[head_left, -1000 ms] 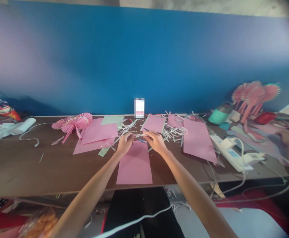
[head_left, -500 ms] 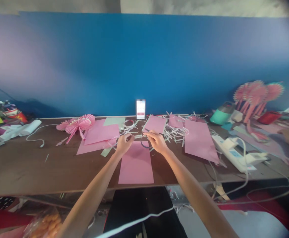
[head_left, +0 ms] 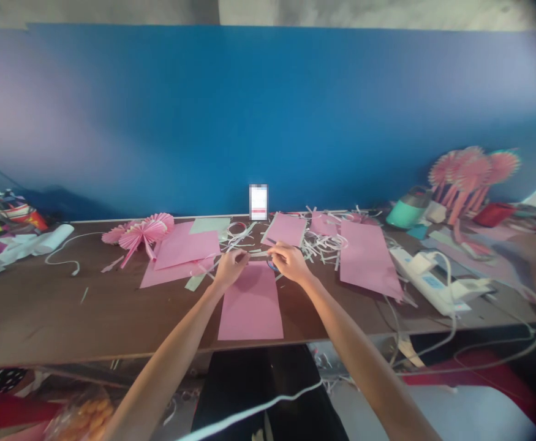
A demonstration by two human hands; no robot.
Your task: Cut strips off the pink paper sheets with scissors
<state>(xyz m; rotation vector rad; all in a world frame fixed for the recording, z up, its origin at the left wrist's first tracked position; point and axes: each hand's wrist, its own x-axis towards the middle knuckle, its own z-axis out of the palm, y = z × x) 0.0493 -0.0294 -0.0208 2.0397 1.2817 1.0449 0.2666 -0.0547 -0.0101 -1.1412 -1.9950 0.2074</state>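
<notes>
Over the far edge of a pink paper sheet (head_left: pixel 251 306), my two hands face each other with a small gap between. My left hand (head_left: pixel 231 267) is closed in a pinch; what its fingertips hold is too small to make out. My right hand (head_left: pixel 290 262) is closed as well, its thumb and forefinger together. A thin dark piece shows beside its fingertips, and a small blue curved thing (head_left: pixel 272 266) lies just under it. A narrow pale strip (head_left: pixel 257 253) runs between the hands; whether either hand grips it is unclear.
Pink pleated paper fans (head_left: pixel 146 233) lie left, beside stacked pink sheets (head_left: pixel 187 246). Behind stand a phone (head_left: pixel 258 202) and a tape roll (head_left: pixel 237 229). Right are paper strips (head_left: pixel 325 246), another pink sheet (head_left: pixel 369 257), a power strip (head_left: pixel 426 285) with cords and more fans (head_left: pixel 472 171).
The view has shifted slightly. Both hands stay nearly in place over the sheet, and the curved thing under my right hand shows smaller and bluer than before.
</notes>
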